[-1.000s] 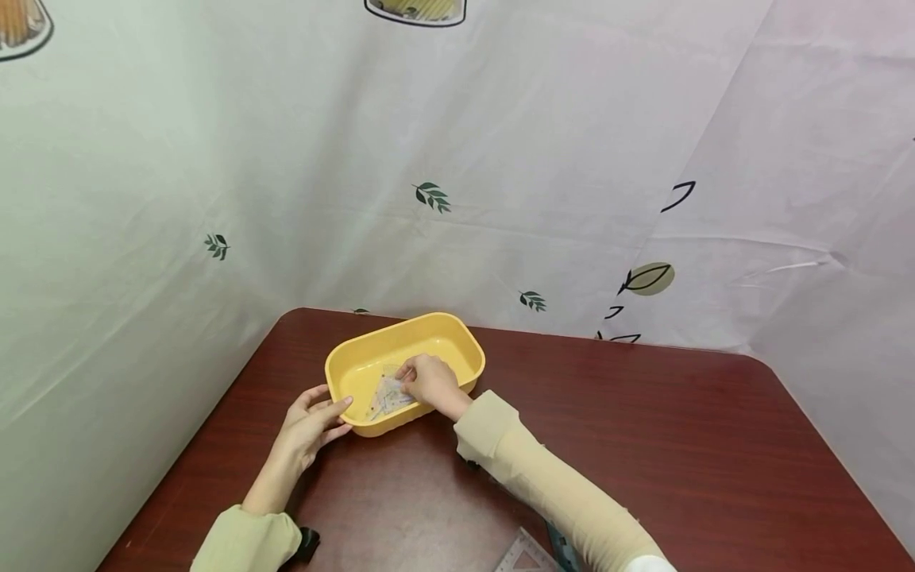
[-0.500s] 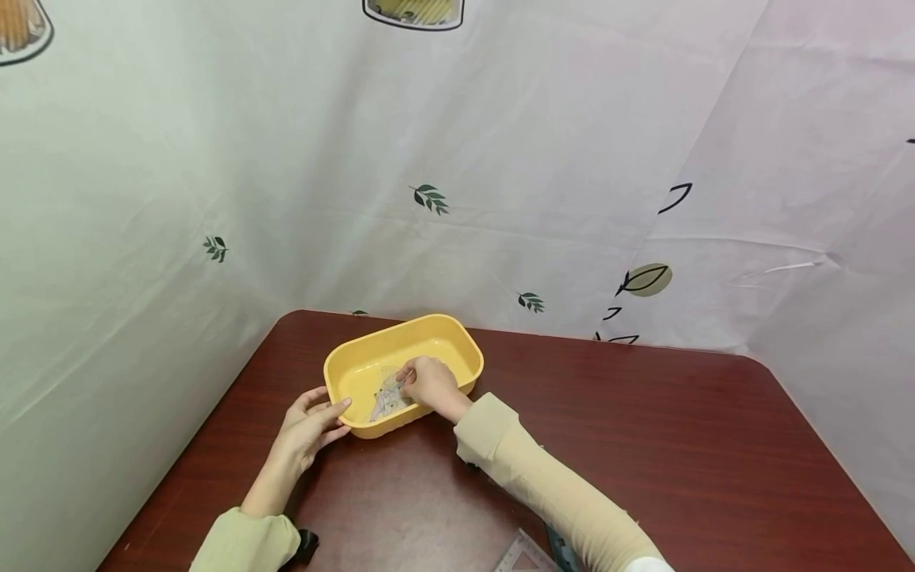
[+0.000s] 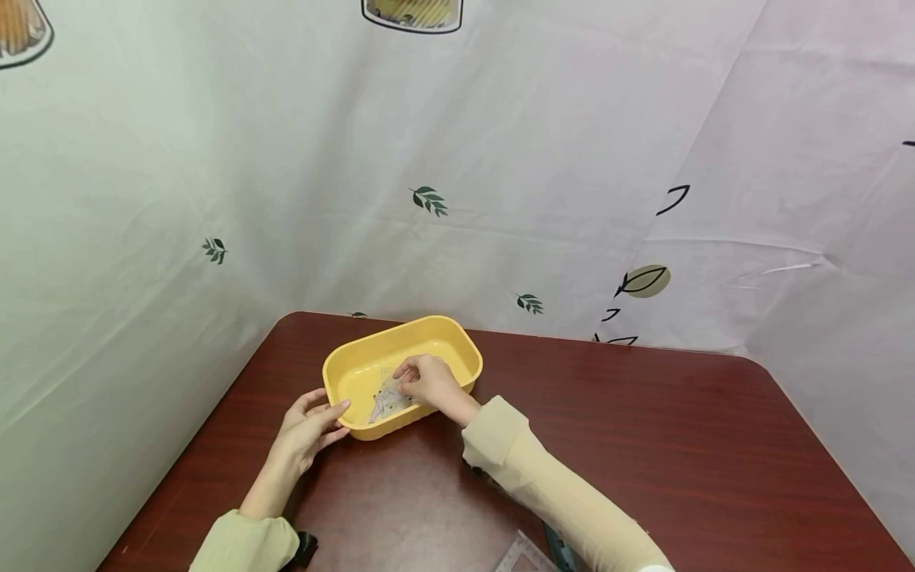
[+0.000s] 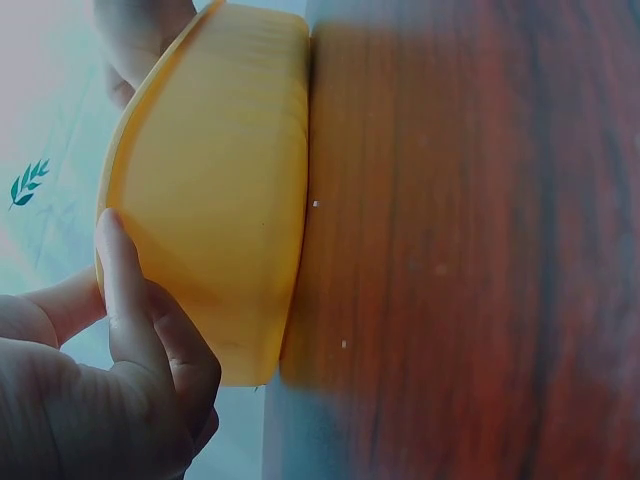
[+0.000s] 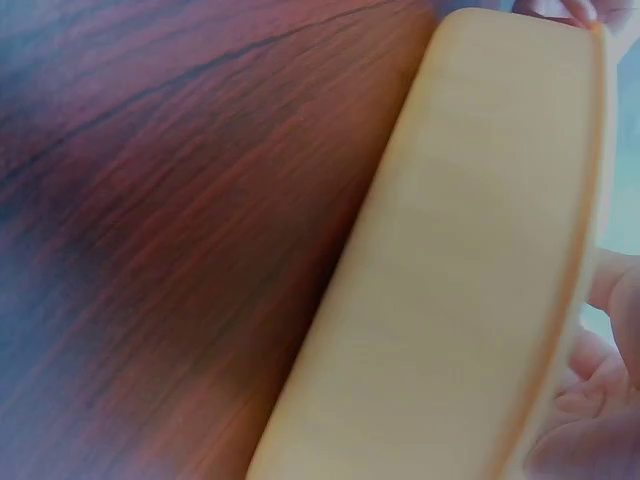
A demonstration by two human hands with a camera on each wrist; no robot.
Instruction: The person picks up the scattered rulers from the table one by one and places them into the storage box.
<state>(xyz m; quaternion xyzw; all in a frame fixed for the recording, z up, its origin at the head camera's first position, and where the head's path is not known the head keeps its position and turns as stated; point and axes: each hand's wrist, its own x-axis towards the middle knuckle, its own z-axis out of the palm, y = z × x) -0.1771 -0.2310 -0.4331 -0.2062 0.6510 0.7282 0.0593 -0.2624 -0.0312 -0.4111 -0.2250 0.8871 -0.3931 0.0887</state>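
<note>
A yellow rectangular plastic bin [image 3: 372,349] stands on the table. My left hand [image 3: 303,433] grips its near left corner, thumb over the rim and fingers against the outer wall; the left wrist view shows this hand [image 4: 120,370] on the bin [image 4: 215,190]. Inside the bin lie thin, clear plastic pieces [image 3: 386,401] with small markings; their exact kind is too small to tell. My right hand [image 3: 432,385] reaches over the near rim and pinches at one of these pieces with bent fingers. In the right wrist view, the bin wall [image 5: 450,240] partly hides this hand [image 5: 600,400].
A clear triangular set square [image 3: 525,556] lies at the table's near edge, beside a bluish flat object [image 3: 560,548] partly under the right sleeve. The dark red wooden table [image 3: 643,429] meets a pale printed cloth [image 3: 457,262] at the back and left.
The clear pieces in the bin have shifted slightly under my right fingers. My left hand keeps its grip on the bin, and my right forearm has moved a little.
</note>
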